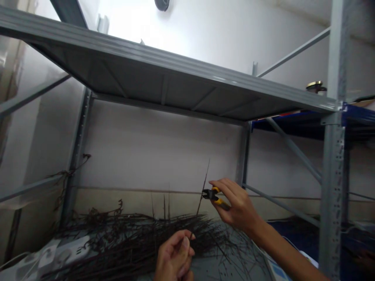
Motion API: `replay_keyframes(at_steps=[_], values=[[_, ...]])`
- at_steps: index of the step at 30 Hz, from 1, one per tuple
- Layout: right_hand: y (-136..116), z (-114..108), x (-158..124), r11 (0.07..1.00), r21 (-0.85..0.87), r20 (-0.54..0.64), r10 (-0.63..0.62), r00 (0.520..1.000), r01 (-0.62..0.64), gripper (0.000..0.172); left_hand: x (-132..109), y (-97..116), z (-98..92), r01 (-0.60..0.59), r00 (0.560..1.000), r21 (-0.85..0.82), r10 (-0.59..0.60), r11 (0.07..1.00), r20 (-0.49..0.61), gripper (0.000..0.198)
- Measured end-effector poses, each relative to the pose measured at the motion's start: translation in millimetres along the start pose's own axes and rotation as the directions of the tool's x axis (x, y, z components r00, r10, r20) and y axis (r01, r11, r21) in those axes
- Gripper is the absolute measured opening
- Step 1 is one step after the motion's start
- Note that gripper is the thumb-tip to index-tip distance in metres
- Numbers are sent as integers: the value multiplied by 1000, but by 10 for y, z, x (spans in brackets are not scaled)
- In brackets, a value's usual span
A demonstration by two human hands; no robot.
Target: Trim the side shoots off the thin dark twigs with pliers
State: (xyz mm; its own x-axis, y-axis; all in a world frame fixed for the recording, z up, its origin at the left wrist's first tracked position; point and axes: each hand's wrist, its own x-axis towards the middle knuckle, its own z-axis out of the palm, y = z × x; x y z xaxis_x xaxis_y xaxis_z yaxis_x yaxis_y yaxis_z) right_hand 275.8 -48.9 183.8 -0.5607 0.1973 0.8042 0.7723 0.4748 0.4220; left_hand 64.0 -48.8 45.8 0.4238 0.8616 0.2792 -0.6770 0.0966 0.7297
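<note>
My right hand (237, 205) grips a pair of yellow-and-black diagonal cutters (213, 195), their dark jaws pointing left. The jaws stand right beside a thin dark twig (204, 183) that rises from the pile, and they look slightly apart from it. My left hand (174, 255) is low in the view, its fingers pinched near the twig's lower end, apparently holding it. A large heap of dry brown twigs (137, 242) lies on a grey surface (222, 265) to the left of and under my hands.
A grey steel shelf (164, 74) spans overhead, with an upright perforated post (332, 195) at the right and a white wall (158, 152) behind. A white power strip (68, 249) lies at lower left. Blue-edged shelving (295, 125) stands at the right.
</note>
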Motion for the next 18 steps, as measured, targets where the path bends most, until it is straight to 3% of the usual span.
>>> replay_keyframes(at_steps=[4, 9, 14, 16, 18], values=[[21, -8, 109, 994, -23, -10, -107, 994, 107, 48, 7, 21, 7, 56, 994, -8, -55, 998, 92, 45], [23, -8, 162, 987, -25, -5, -160, 987, 160, 52, 1, 7, 21, 78, 988, 25, -81, 997, 129, 44], [77, 40, 81, 974, -59, -63, -224, 972, 221, 35, -21, -53, 66, 95, 986, 22, -97, 995, 133, 45], [55, 76, 31, 982, -39, -48, -189, 981, 187, 24, -17, -60, 84, 98, 990, -25, -95, 995, 106, 46], [-42, 115, -7, 999, 34, -7, -39, 999, 39, 12, 5, -59, 94, 63, 997, -60, -61, 996, 40, 49]])
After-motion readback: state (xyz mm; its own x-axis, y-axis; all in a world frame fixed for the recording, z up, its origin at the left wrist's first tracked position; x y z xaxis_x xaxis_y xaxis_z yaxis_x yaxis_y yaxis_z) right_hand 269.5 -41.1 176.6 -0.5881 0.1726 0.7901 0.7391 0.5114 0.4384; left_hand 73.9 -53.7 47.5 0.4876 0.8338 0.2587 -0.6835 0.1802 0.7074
